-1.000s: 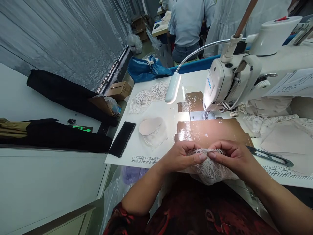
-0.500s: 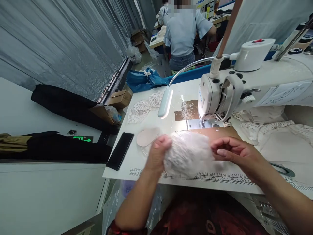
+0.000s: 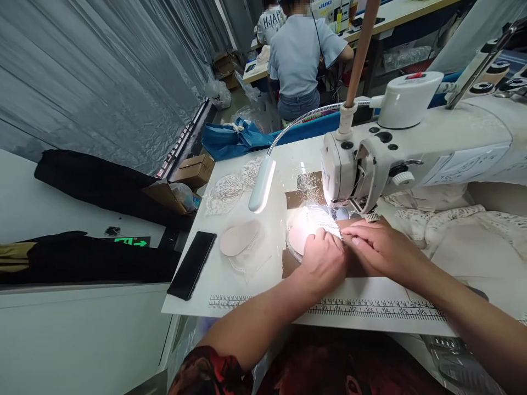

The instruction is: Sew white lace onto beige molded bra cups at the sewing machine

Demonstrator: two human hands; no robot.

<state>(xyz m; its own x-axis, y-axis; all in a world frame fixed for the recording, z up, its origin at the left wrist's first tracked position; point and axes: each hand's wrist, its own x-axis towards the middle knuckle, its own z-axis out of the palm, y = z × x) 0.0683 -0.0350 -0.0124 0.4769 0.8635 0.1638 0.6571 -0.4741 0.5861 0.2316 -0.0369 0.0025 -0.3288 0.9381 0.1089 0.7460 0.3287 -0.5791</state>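
A pale lace-edged cup piece point(image 3: 299, 233) lies under the bright light, left of the needle area of the white sewing machine point(image 3: 335, 170). My left hand point(image 3: 325, 255) has its fingers curled down onto the right part of that piece. Close beside it, my right hand point(image 3: 373, 244) pinches the piece's right edge near the presser foot. The fingertips of both hands nearly meet. Another pale oval pad point(image 3: 240, 238) with sheer lace rests on the table to the left, and white lace pieces point(image 3: 228, 191) lie behind it.
A black phone point(image 3: 192, 265) lies at the table's left edge. The lamp head point(image 3: 262, 184) hangs over the table. A printed ruler point(image 3: 370, 308) runs along the front edge. Cream lace fabric point(image 3: 465, 236) is piled at the right. A person in light blue point(image 3: 297, 57) sits beyond.
The lace piece has gone from in front of my body up to the machine and now lies flat there. Both hands have moved to it, and my right fingers have closed at its edge.
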